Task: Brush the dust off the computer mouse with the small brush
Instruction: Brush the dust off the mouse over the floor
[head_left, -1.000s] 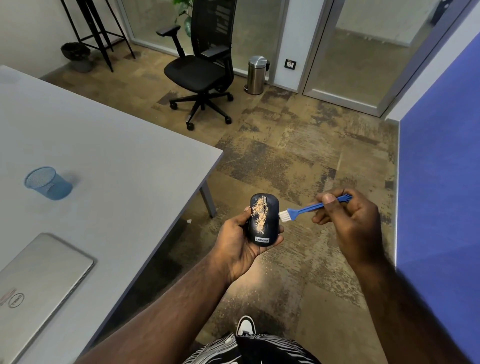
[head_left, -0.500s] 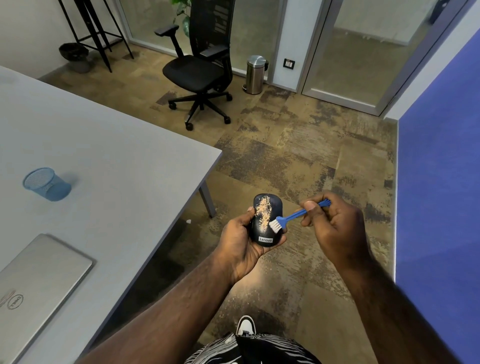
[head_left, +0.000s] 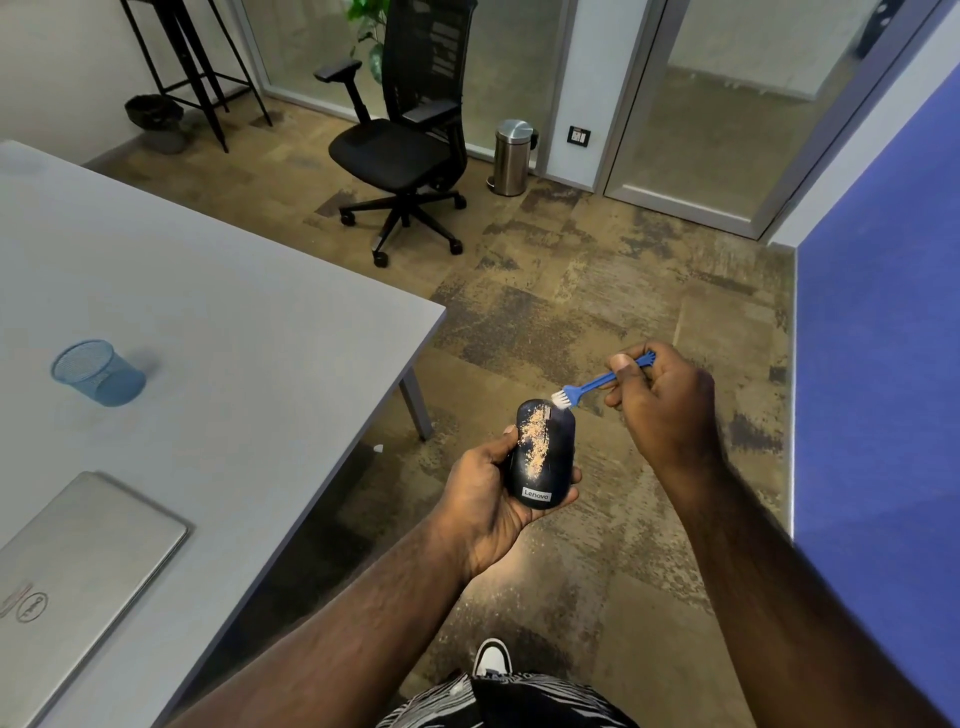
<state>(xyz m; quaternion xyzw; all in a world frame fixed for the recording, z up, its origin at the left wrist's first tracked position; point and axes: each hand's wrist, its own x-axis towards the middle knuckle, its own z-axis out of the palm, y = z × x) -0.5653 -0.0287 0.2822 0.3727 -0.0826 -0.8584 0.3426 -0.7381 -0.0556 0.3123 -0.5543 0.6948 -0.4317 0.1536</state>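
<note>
Far to the left of both hands, a closed silver laptop (head_left: 78, 561) lies on the grey table (head_left: 234, 322). Beyond it, on the same table, lies a small blue mesh cup (head_left: 96, 371), tipped on its side.

The left hand (head_left: 493, 493) is held out over the floor, just to the right of the table's corner. Its fingers and thumb are curled around the computer mouse (head_left: 543, 457) and grip it from the sides and from below. The mouse is dark, with a white label at the end near the wrist, and its top faces up. A streak of pale orange dust (head_left: 535, 436) lies on the top, mostly on the left half.

Up and to the right of the left hand is the right hand (head_left: 665, 410). The two hands are near each other but do not touch. The right hand pinches the handle of the small brush (head_left: 597, 384) between the thumb and the curled fingers. The brush is blue with white bristles, and the bristles touch the far right edge of the mouse, at the end away from the wrist.

Well beyond the hands, a black office chair (head_left: 405, 150) stands on the brown carpet, and to its right a steel pedal bin (head_left: 511, 156). To the right of the right hand is a blue wall panel (head_left: 883, 364).
</note>
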